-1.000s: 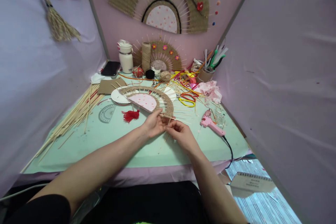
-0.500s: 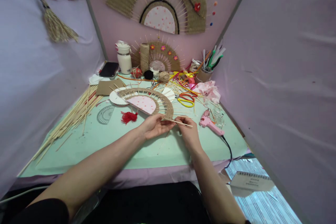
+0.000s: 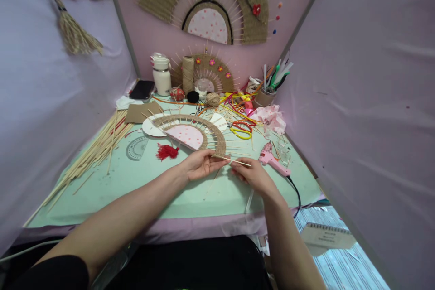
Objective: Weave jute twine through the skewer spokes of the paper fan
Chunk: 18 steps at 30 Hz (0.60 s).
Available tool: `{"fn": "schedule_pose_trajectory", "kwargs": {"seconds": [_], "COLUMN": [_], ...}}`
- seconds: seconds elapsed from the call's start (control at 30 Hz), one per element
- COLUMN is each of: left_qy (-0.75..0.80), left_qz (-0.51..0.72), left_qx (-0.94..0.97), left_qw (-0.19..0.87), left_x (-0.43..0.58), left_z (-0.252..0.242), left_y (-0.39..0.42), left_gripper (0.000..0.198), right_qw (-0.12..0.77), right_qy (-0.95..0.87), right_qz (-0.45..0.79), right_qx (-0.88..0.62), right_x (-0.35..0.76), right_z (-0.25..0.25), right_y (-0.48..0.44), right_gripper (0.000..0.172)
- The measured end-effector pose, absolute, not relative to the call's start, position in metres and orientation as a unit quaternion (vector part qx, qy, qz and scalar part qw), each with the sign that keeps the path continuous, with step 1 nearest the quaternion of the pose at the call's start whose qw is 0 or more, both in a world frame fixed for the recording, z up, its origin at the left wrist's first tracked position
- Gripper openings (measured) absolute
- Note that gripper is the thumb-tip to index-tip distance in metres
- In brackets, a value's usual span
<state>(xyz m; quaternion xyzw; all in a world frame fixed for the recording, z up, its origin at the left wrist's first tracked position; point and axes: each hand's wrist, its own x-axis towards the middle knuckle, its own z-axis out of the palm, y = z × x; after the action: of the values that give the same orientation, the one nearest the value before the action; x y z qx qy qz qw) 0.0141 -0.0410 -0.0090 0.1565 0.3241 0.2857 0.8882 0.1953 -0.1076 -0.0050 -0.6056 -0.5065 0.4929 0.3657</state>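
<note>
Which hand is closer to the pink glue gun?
Right. The right hand is just left of the pink glue gun; the left hand is farther left, holding the fan by its edge.

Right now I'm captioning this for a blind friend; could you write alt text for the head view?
A person's left hand holds a half-round woven fan over a green table, the right hand at a jutting stick. Around them are a red tassel, a pink glue gun and loose sticks.

I watch through one head-worn camera, high on the near side of the worktop [image 3: 226,201], facing forward and down across it at close range.
</note>
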Motion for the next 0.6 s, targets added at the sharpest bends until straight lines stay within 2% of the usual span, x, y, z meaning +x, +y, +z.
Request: {"fn": "schedule_pose_trajectory", "kwargs": {"seconds": [0.03,0.1,0.23,0.3,0.43,0.6], "left_qy": [0.325,0.331,0.347,0.351,0.347,0.342], "left_qz": [0.283,0.278,0.274,0.275,0.284,0.291], "left_qx": [0.157,0.157,0.159,0.16,0.171,0.175], "left_qw": [0.888,0.888,0.883,0.881,0.877,0.876], "left_x": [0.014,0.014,0.015,0.016,0.016,0.016], "left_z": [-0.009,-0.01,-0.01,-0.011,-0.01,-0.009], "left_y": [-0.041,-0.041,-0.041,-0.042,-0.043,-0.044], "left_gripper": [0.039,0.039,0.038,0.036,0.033,0.031], "right_qw": [0.323,0.292,0.391,0.393,0.301,0.198], "right_qy": [-0.536,-0.564,-0.576,-0.628,-0.786,-0.855], "right_qz": [0.487,0.459,0.3,0.225,0.176,0.178], "right_qx": [-0.609,-0.621,-0.652,-0.633,-0.511,-0.445], "right_x": [0.203,0.22,0.241,0.24,0.224,0.212], "right_z": [0.001,0.014,0.036,0.043,0.042,0.03], "right_y": [-0.111,-0.116,-0.118,-0.112,-0.086,-0.053], "right_gripper": [0.034,0.032,0.023,0.019,0.015,0.013]}}
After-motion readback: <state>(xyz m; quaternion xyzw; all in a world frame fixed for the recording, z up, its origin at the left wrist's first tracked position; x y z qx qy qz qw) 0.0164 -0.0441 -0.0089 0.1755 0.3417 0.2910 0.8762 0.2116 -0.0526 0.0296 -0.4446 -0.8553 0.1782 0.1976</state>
